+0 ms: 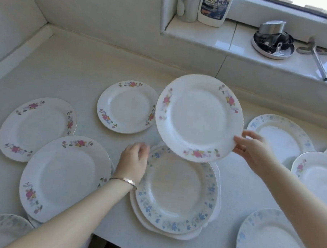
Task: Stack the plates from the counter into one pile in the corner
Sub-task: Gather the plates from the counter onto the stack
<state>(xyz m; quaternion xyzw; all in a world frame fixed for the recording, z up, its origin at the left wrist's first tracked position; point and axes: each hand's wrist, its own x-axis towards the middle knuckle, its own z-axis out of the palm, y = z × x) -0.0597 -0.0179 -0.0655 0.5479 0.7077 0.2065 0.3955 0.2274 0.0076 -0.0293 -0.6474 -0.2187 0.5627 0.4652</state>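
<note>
R hand (254,150) holds a pink-flowered plate (199,117) by its rim, fingers grasping it, tilted in the air above the bench (83,72) and over a blue-flowered plate (178,191). L hand (134,161) beside that plate's rim, fingers relaxed, released. Other plates (127,106) lie spread around.

Right hand (250,150) grips pink-flowered plate (199,117), tilted, by its right rim. Blue-flowered plate (178,191) lies beneath on counter (84,66), left hand (134,161) beside its left rim.
</note>
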